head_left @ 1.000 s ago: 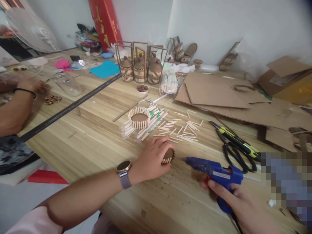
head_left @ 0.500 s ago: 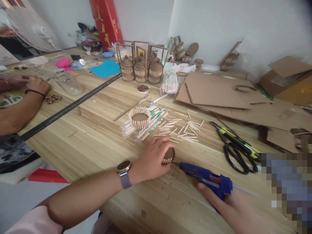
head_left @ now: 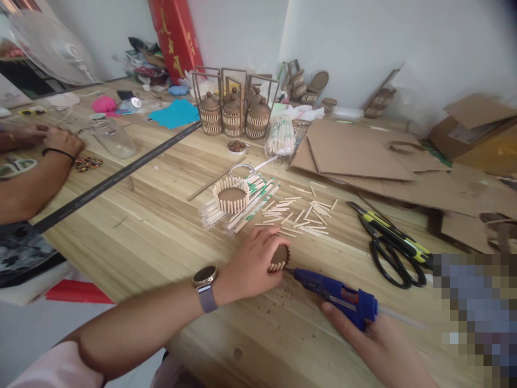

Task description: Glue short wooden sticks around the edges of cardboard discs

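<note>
My left hand (head_left: 254,258), with a watch on the wrist, grips a small round cardboard disc (head_left: 279,255) that has short wooden sticks along part of its edge. In my right hand (head_left: 363,334) is a blue glue gun (head_left: 331,291), its nozzle at the disc's near right rim. A clear glue stick pokes out of the gun's back. Just beyond, a ring-shaped basket (head_left: 232,196) of upright sticks around a brown base rests on wrapped chopsticks (head_left: 252,210). Cut stick pieces (head_left: 283,207) lie scattered to its right.
Black-handled scissors (head_left: 393,258) and a yellow-black utility knife (head_left: 398,234) lie at right, before stacked cardboard sheets (head_left: 359,151). Finished lidded baskets (head_left: 210,116) stand behind a bowl of brown beads (head_left: 236,147). At left, another person's hands (head_left: 60,143) work near a clear jar (head_left: 113,137).
The glue gun and my right hand have shifted slightly left, bringing the nozzle closer against the disc's rim. My left hand holds the disc in the same place.
</note>
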{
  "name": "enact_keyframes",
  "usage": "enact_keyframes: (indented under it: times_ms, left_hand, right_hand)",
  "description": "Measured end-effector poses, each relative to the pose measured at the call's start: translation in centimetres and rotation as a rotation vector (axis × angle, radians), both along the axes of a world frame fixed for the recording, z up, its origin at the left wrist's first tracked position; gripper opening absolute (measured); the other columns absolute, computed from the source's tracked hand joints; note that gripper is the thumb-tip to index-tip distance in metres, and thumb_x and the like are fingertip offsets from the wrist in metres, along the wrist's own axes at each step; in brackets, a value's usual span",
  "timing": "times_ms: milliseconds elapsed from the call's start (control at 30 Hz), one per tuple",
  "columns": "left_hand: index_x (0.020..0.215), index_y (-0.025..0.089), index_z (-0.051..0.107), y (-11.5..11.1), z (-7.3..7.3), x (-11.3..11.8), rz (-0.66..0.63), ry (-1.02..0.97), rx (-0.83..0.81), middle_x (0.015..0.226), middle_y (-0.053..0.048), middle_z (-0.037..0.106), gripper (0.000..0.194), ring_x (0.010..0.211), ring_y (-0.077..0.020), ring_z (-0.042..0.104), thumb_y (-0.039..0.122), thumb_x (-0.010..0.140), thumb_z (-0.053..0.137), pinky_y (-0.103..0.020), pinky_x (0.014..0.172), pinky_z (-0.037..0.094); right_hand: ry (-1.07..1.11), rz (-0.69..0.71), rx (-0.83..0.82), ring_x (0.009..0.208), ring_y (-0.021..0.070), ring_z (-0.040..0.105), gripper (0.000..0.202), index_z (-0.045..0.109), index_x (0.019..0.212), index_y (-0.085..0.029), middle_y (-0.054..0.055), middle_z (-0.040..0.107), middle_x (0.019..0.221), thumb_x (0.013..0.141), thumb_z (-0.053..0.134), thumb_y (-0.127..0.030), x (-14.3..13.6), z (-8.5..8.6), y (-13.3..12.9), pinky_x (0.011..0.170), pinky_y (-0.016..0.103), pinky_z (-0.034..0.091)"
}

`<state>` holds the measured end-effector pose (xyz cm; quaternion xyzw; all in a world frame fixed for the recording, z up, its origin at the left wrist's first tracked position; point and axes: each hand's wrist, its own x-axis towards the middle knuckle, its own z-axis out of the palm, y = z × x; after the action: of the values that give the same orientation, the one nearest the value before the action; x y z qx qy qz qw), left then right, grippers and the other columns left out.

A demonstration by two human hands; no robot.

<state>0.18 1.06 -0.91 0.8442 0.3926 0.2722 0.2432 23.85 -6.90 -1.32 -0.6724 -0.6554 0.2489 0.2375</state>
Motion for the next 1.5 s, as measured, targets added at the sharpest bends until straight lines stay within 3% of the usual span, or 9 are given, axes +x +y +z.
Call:
enact_keyframes:
  times_ms: [200,567,1167,1500]
  left_hand:
    - [0.12,0.022,0.048,0.0,-0.1,0.0,-0.006,-0.009,-0.001,0.137,-0.012,0.047,0.052,0.13,-0.0299,0.039,0.01,0.071,0.062,-0.05,0.108,0.035]
    - [0.121,0.022,0.048,0.0,-0.2,0.0,-0.002,0.0,0.008,0.139,-0.012,0.045,0.054,0.131,-0.0295,0.038,0.01,0.071,0.063,-0.05,0.108,0.035]
    - [0.121,0.02,0.049,0.0,-0.3,0.0,0.0,0.016,0.023,0.138,-0.012,0.046,0.053,0.13,-0.0298,0.039,0.012,0.072,0.064,-0.048,0.108,0.036]
    - [0.12,0.019,0.049,0.1,-0.1,0.0,-0.007,0.02,0.018,0.139,-0.012,0.046,0.052,0.13,-0.0292,0.039,0.011,0.071,0.064,-0.047,0.109,0.036]
  right_hand:
    - [-0.02,0.064,-0.009,0.089,0.0303,0.073,0.038,0.074,0.094,-0.023,0.009,0.079,0.095,0.078,0.055,-0.052,-0.5,1.4,0.4,0.077,0.04,0.06]
    - [-0.056,0.111,-0.016,0.1,0.0301,0.07,0.038,0.071,0.103,-0.021,0.01,0.076,0.105,0.082,0.055,-0.049,0.4,0.1,0.2,0.085,0.042,0.057]
    - [-0.112,0.153,0.029,0.097,0.0299,0.071,0.039,0.07,0.104,-0.02,0.01,0.077,0.104,0.086,0.052,-0.049,0.2,0.2,0.2,0.081,0.04,0.059]
    - [-0.109,0.105,0.069,0.092,0.031,0.073,0.04,0.073,0.096,-0.02,0.01,0.078,0.097,0.082,0.052,-0.05,-0.4,0.7,0.4,0.076,0.04,0.061]
